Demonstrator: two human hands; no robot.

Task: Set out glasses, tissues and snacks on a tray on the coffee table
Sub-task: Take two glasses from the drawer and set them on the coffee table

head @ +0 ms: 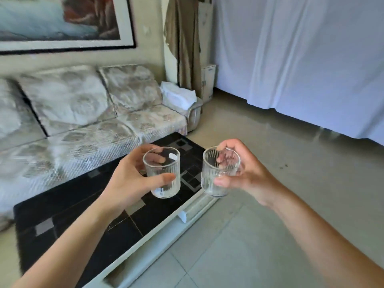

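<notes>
Fingers [145, 156] of left hand [128, 179] curled round left glass [163, 173], thumb across its front. Right hand [247, 173] grips right glass [220, 172] the same way, thumb low on the wall. Both ribbed clear glasses held in the air, slightly tilted, apart from each other, above the far end of the black-topped coffee table [83, 225]. Sofa [72, 121] behind table. White curtain [311, 59] at right. Tiled floor [249, 235] below.

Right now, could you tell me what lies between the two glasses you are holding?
Nothing: in the head view, the left glass and right glass are apart, with only the dark coffee table top visible behind the gap.
</notes>
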